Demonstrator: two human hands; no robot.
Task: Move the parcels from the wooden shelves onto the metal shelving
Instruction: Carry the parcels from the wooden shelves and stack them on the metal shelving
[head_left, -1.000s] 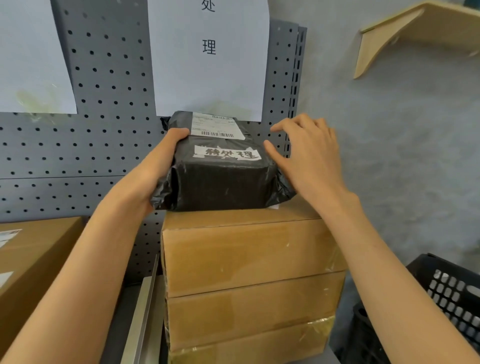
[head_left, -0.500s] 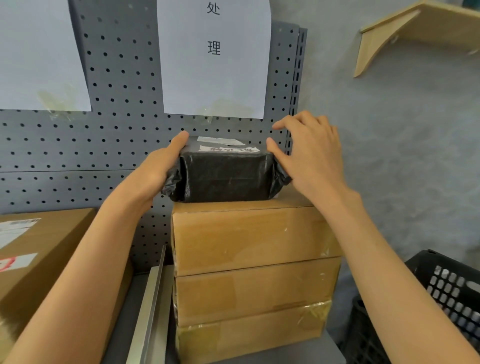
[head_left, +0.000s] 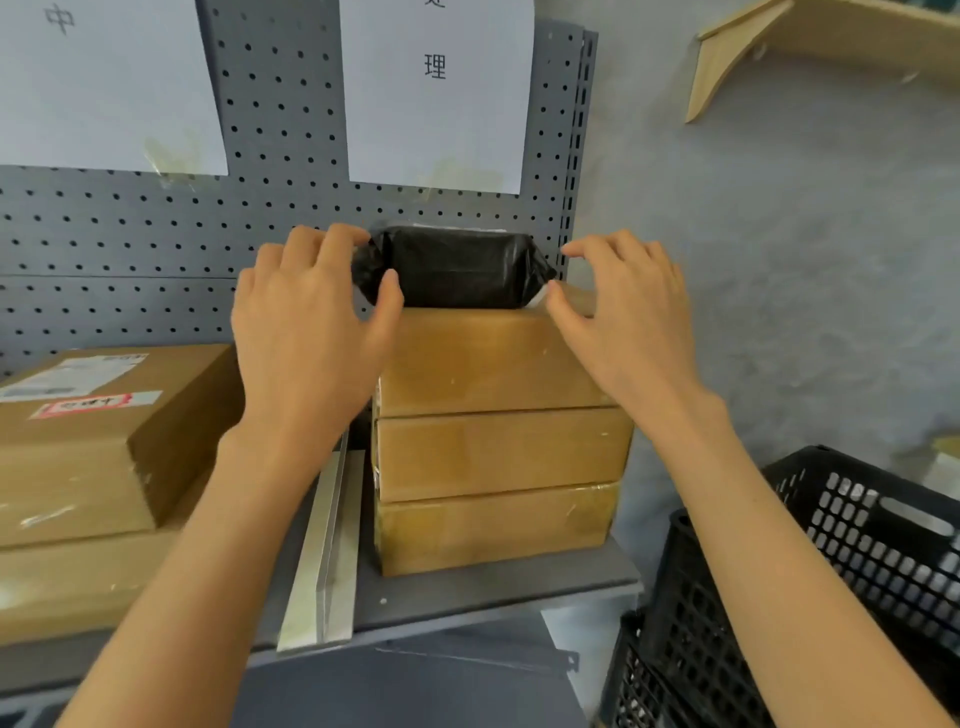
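Your left hand (head_left: 306, 332) and your right hand (head_left: 631, 317) are up on each side of the black parcel (head_left: 454, 267). Your fingers are bent and spread a little. The left fingers (head_left: 332, 244) look like they just touch the crinkly end of the bag, but I cannot tell for sure. The right fingers (head_left: 597, 252) are close but not touching. It looks like you are letting go, because the parcel sits flat by itself.

The black parcel lies on top of a stack of three brown boxes (head_left: 498, 447) on the metal shelf (head_left: 493, 592), close to the grey board with holes (head_left: 291, 208). It is a soft, shiny black bag, wrinkled at both ends.
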